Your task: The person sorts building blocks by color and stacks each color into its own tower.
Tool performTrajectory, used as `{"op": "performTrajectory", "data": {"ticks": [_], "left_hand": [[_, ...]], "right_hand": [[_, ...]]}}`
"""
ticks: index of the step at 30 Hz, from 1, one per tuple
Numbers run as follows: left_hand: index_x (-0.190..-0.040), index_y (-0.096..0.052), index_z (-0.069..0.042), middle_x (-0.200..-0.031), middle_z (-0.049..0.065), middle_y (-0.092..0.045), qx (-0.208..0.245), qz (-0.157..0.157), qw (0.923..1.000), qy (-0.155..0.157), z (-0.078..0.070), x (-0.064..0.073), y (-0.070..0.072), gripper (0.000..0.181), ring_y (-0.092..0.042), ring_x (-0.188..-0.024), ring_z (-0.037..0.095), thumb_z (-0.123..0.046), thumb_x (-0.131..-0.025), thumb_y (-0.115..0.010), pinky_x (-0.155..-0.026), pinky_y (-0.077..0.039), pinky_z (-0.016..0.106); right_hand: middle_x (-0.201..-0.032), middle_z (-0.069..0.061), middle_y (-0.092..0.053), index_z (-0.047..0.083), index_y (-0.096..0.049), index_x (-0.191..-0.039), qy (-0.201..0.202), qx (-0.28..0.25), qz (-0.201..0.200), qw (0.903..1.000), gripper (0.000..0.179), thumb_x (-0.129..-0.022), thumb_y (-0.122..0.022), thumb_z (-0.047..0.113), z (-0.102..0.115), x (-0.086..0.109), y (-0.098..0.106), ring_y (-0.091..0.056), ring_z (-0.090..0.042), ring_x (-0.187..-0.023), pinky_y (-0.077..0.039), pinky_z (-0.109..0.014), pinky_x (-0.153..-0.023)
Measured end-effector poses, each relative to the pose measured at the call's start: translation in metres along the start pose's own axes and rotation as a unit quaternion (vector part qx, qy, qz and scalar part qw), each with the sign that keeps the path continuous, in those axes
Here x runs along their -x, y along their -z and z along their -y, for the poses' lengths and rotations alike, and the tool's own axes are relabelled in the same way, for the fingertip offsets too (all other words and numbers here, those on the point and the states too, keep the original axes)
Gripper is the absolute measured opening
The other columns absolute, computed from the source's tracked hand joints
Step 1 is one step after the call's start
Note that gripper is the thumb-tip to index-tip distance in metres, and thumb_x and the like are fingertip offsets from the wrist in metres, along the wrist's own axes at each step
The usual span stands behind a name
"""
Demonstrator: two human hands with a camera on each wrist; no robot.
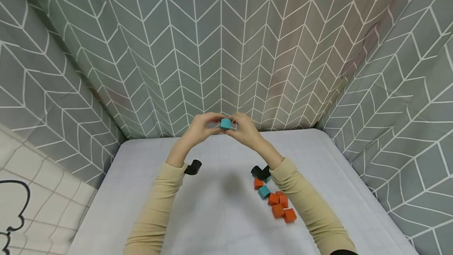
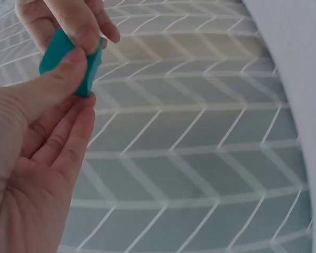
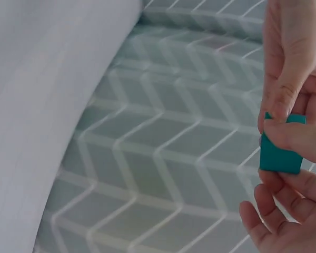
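Both hands hold one teal cube (image 1: 225, 124) up above the far edge of the table. In the head view my left hand (image 1: 200, 129) grips it from the left and my right hand (image 1: 245, 130) from the right. Seen from the left wrist, my left thumb presses on one face of the teal cube (image 2: 59, 51), with the fingers behind it. The right wrist view shows my right thumb across the near face of the teal cube (image 3: 282, 153) and the fingers below. Parts of the cube are hidden by the fingers.
On the white table (image 1: 219, 223), near the right forearm, lie several orange cubes (image 1: 278, 210) and a teal cube (image 1: 264, 192). Another teal piece is partly hidden by the right wrist's black camera (image 1: 260, 172). A grey chevron curtain (image 1: 219, 50) hangs behind the table.
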State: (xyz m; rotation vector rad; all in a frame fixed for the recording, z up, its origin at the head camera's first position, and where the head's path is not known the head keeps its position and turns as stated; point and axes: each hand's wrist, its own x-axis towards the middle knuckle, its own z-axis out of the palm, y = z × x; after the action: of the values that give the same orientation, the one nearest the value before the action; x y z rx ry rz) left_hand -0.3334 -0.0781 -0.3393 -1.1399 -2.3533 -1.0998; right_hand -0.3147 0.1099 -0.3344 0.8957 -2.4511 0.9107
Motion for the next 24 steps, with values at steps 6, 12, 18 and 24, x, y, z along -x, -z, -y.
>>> {"op": "performTrajectory", "data": {"ticks": [6, 12, 18, 24], "left_hand": [[-0.109, -0.061, -0.01, -0.105, 0.002, -0.062, -0.016, -0.028, 0.9994, 0.006, -0.013, 0.049, 0.047, 0.038, -0.059, -0.095, 0.02, -0.014, -0.073, -0.072, -0.083, -0.048, 0.03], [-0.109, -0.061, -0.012, -0.105, 0.0, -0.061, -0.041, -0.043, 0.9972, 0.046, -0.011, 0.11, 0.052, 0.039, -0.059, -0.094, 0.019, -0.011, -0.072, -0.072, -0.079, -0.05, 0.036], [-0.106, -0.062, -0.014, -0.102, -0.003, -0.062, -0.023, -0.06, 0.9927, 0.102, 0.009, 0.184, 0.021, 0.038, -0.06, -0.089, 0.017, -0.012, -0.07, -0.074, -0.077, -0.051, 0.034], [-0.105, -0.061, -0.017, -0.1, -0.006, -0.061, 0.04, -0.051, 0.9801, 0.188, 0.022, 0.249, -0.008, 0.038, -0.058, -0.09, 0.01, -0.014, -0.07, -0.074, -0.079, -0.05, 0.027]], "right_hand": [[-0.091, -0.004, -0.059, 0.005, -0.063, -0.094, 0.068, -0.066, -0.021, 0.9952, 0.028, -0.071, -0.075, 0.014, 0.039, -0.008, -0.028, -0.052, -0.019, -0.084, -0.045, -0.023, -0.074], [-0.089, -0.001, -0.059, 0.006, -0.063, -0.094, 0.08, -0.098, 0.003, 0.992, 0.028, -0.071, -0.076, 0.016, 0.059, 0.007, -0.075, -0.052, -0.018, -0.082, -0.046, -0.024, -0.072], [-0.088, -0.001, -0.06, 0.007, -0.064, -0.094, 0.052, -0.12, 0.063, 0.9893, 0.027, -0.071, -0.075, 0.018, 0.065, 0.046, -0.134, -0.055, -0.017, -0.078, -0.045, -0.015, -0.066], [-0.085, 0.003, -0.059, 0.009, -0.065, -0.094, 0.035, -0.126, 0.12, 0.9842, 0.028, -0.072, -0.075, 0.023, 0.068, 0.086, -0.185, -0.054, -0.011, -0.076, -0.041, -0.009, -0.063]]}}
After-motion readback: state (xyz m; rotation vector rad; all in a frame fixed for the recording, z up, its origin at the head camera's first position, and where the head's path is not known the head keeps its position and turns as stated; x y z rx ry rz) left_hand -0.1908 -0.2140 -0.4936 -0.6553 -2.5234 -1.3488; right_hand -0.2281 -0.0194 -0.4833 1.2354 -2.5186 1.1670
